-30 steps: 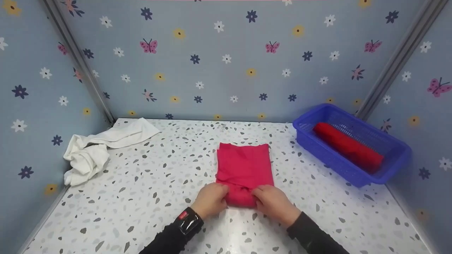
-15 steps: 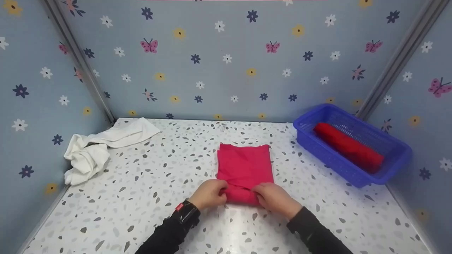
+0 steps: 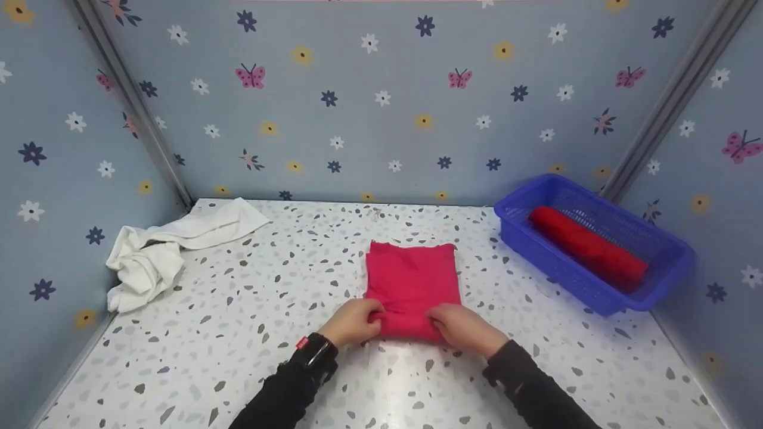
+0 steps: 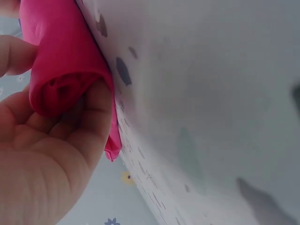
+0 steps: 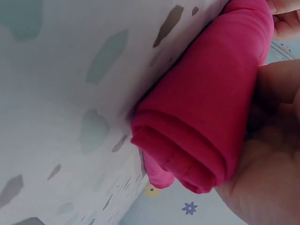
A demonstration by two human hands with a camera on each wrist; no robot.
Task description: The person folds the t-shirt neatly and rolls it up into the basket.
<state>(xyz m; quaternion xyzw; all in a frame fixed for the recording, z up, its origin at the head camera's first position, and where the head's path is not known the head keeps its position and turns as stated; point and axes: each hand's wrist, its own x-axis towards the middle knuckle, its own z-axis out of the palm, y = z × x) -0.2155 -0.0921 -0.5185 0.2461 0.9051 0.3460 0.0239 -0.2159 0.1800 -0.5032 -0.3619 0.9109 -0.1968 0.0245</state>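
Note:
A bright pink folded cloth [image 3: 414,277] lies mid-table, its near edge turned into a roll; whether it is a garment cannot be seen. My left hand [image 3: 350,323] grips the roll's left end. In the left wrist view, the fingers of that hand [image 4: 56,154] curl under the rolled cloth [image 4: 70,51], with the thumb against its side and the spiral end showing. At the roll's other end, my right hand [image 3: 468,329] holds on with bent fingers. The right wrist view shows layered folds at the cloth's end [image 5: 201,108], the right hand [image 5: 267,164] against it.
A blue plastic basket [image 3: 560,277] stands at the back right, with a red rolled cloth [image 3: 587,244] inside. Crumpled white cloth [image 3: 149,268] lies at the far left. Flower-patterned panels [image 3: 381,107] wall the speckled table [image 3: 262,286] at the back and sides.
The roll at the cloth's near edge has turned a little farther from me, and both hands have shifted slightly forward with it. Basket and white cloth stay where they were.

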